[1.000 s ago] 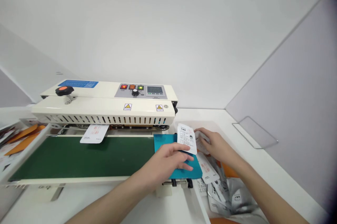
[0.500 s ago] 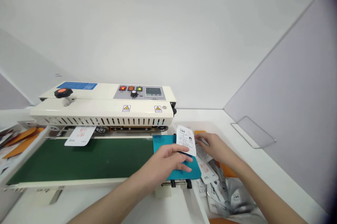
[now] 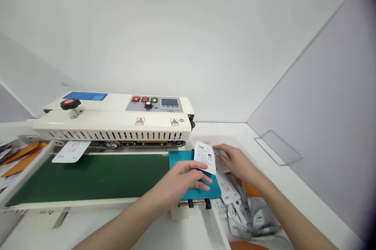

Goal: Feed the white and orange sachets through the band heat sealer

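Note:
Over the teal plate (image 3: 176, 157) at the conveyor's right end, my left hand (image 3: 188, 177) pinches a white printed pouch (image 3: 204, 156), its other fingers spread below. Just right of it, my right hand (image 3: 239, 162) curls its finger and thumb around another white pouch (image 3: 221, 162) with reddish print, at the bin's edge; the exact grip is partly hidden. A third white pouch (image 3: 72, 153) with a red stamp sticks out from under the band sealer (image 3: 114, 121), above the green conveyor belt (image 3: 96, 179).
A bin at the right holds several white and silver pouches (image 3: 261, 218) and orange pieces (image 3: 251, 189). At the far left lie more orange and white pouches (image 3: 25, 160). A wire stand (image 3: 277, 148) rests by the right wall. The sealer's knob (image 3: 70, 104) stands up at its left.
The pouch in the sealer has travelled left. My right hand's fingers have closed in on a pouch, and the orange piece beside them is no longer visible. My left hand is nearly still.

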Demonstrator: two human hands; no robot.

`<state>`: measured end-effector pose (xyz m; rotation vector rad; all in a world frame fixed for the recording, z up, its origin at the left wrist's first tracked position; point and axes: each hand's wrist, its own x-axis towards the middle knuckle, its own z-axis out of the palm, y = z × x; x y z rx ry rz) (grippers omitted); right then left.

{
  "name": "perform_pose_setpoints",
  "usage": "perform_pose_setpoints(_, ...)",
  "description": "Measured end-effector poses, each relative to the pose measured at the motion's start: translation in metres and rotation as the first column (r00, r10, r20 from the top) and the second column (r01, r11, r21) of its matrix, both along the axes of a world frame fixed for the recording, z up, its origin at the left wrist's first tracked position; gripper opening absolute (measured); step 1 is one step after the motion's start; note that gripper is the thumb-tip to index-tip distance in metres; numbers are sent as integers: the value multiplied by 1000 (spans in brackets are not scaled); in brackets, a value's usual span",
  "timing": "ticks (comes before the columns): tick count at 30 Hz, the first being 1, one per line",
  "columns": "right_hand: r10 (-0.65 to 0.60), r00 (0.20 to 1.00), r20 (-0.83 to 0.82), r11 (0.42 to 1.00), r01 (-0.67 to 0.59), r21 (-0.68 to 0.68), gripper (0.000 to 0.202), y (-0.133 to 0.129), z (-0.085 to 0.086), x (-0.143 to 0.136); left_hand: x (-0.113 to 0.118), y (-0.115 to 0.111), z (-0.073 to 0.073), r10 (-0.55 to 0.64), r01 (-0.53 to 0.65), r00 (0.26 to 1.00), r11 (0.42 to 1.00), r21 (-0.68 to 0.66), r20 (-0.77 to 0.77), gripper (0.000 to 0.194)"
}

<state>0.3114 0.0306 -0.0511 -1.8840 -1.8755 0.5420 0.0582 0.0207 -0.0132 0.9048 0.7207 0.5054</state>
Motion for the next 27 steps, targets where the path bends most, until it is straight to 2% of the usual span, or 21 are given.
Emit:
perform_pose_setpoints(4,-54,995,-79,996,48,-73,36,-2,3,-2,1,1,6,75,-73,996,996,-45,39,23)
perform_pose_setpoints(10,55,998,31,997,-56,51,36,1,-3,1,-1,-4,6,93,-94,993,996,3,70,24)
perform_pose_setpoints(15,55,998,30,996,-57,68,33,0,-3,1,-4,-7,9,168,-168,985,986,11,30,27)
perform_pose_setpoints(21,-38,992,-124,999,33,-42,34,-5,5,-4,-16,-6,20,292,-292,957,957,-1,-5,26)
perform_pose_setpoints(27,-150,971,-187,989,146,-37,33,-6,11,-6,-31,-13,14,387,-388,921,922,3,38,31)
